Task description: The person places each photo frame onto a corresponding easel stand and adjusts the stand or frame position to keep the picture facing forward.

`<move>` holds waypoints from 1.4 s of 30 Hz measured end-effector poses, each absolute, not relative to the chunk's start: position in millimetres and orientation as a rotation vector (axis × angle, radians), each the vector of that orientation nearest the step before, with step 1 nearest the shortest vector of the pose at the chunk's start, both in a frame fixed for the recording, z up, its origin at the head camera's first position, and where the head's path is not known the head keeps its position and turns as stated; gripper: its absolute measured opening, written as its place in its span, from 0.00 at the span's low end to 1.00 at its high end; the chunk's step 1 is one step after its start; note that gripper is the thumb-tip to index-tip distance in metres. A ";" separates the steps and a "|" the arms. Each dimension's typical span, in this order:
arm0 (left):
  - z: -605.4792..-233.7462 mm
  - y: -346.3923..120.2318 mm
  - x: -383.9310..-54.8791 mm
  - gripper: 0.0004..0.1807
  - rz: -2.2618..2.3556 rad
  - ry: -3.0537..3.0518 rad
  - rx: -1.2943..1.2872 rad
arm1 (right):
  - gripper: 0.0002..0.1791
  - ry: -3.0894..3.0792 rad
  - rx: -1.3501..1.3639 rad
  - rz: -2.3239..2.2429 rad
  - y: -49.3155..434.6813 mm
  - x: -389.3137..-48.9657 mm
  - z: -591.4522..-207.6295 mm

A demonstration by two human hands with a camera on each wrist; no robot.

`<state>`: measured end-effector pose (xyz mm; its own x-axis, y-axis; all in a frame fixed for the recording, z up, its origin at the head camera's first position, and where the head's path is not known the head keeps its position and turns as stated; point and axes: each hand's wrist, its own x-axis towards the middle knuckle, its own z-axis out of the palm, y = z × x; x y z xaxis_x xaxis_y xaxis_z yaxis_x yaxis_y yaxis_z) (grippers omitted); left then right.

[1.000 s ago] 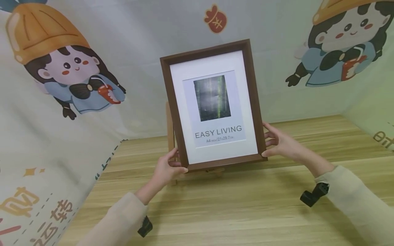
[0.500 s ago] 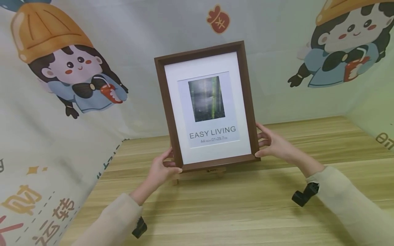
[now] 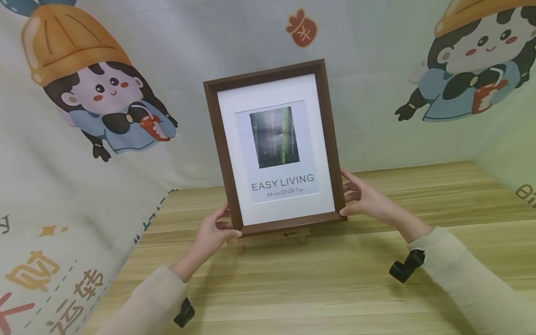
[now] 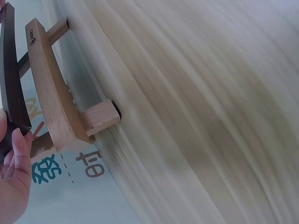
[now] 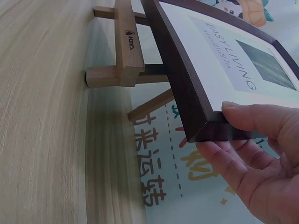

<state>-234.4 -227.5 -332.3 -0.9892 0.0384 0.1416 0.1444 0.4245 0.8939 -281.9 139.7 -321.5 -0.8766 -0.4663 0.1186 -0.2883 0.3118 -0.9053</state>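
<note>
A dark brown picture frame (image 3: 334,153) with a white mat, a small bamboo picture and the words "EASY LIVING" is held upright, slightly tilted. My left hand (image 3: 212,234) grips its lower left corner, thumb on the front. At the lower right corner my right hand (image 3: 368,199) pinches the edge, thumb in front and fingers behind, as the right wrist view shows. Behind and below the frame stands a small wooden easel (image 5: 128,46); its ledge (image 4: 53,88) shows a gap to the frame's bottom edge in both wrist views. Most of the easel is hidden by the frame in the head view.
The easel stands on a wood-grain table (image 3: 318,279). A pale cloth backdrop (image 3: 234,37) with cartoon figures and lettering hangs behind and along the left side. Black wrist cameras (image 3: 407,266) sit at both sleeves.
Both hands have moved the picture frame left and slightly down in the head view. The easel, its left leg visible beside the frame earlier, is now more covered. The grip is unchanged.
</note>
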 end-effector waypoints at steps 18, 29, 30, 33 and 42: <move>-333.3 -246.7 -237.9 0.44 -1.588 -2.589 -0.157 | 0.55 2.393 -0.734 -1.637 119.4 -287.0 -322.0; -330.0 -254.5 -234.9 0.44 -1.552 -2.600 -0.124 | 0.56 2.356 -0.740 -1.670 108.0 -292.8 -327.4; -330.1 -254.9 -234.7 0.44 -1.553 -2.600 -0.124 | 0.56 2.349 -0.738 -1.674 107.3 -293.0 -328.2; -330.6 -256.2 -233.8 0.44 -1.560 -2.598 -0.128 | 0.56 2.341 -0.737 -1.682 105.5 -293.7 -330.3; -334.8 -260.8 -235.8 0.44 -1.537 -2.610 -0.079 | 0.55 2.339 -0.738 -1.698 97.6 -295.9 -334.1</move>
